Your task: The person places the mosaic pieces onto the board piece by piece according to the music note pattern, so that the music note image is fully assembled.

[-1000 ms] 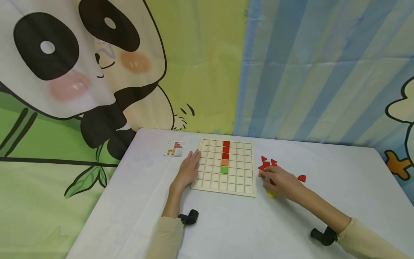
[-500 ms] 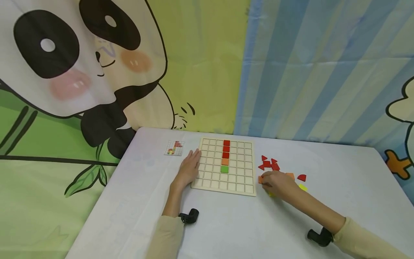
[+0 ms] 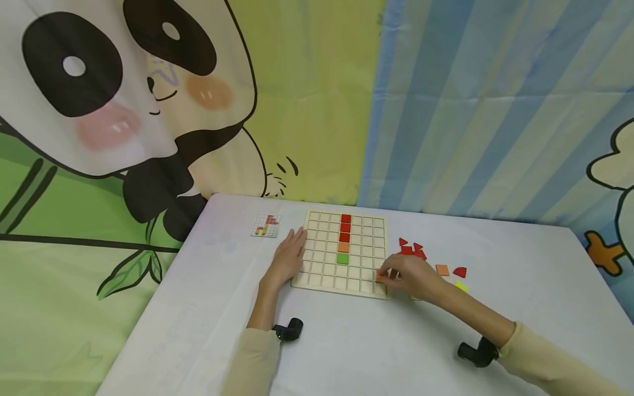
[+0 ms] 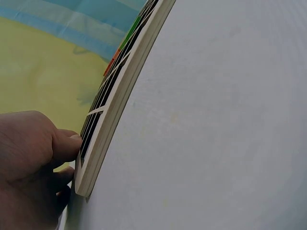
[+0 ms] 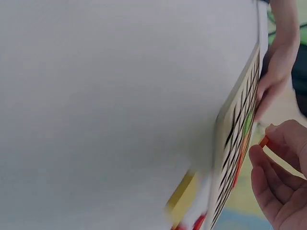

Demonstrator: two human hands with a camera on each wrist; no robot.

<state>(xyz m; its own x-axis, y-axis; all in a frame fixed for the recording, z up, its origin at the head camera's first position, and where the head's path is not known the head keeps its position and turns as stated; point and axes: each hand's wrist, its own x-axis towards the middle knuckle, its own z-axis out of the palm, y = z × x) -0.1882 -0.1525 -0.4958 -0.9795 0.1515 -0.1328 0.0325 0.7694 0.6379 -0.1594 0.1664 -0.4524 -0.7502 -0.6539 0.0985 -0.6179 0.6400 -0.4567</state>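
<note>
My left hand (image 3: pixel 287 256) rests with extended fingers against the left edge of a wooden grid board (image 3: pixel 317 269). In the left wrist view its thumb (image 4: pixel 67 143) touches the board's rim. My right hand (image 3: pixel 413 275) pinches a small orange tile (image 5: pixel 264 141) between thumb and fingertips, above the board's lower right cells. One column of the board holds three red tiles (image 3: pixel 344 228), an orange square (image 3: pixel 344 247) and a green square (image 3: pixel 342 258).
Right of the board lie several red pieces (image 3: pixel 406 250), another orange square (image 3: pixel 442 270), a red rounded piece (image 3: pixel 460 272) and a yellow piece (image 3: pixel 462 286). A small pattern card (image 3: pixel 266 226) lies left of the board on the white table (image 3: pixel 346 352). A printed curtain (image 3: pixel 317 110) hangs behind.
My right hand picked up an orange tile from the loose pieces and moved left with it, over the board's right edge. The left hand stayed in place.
</note>
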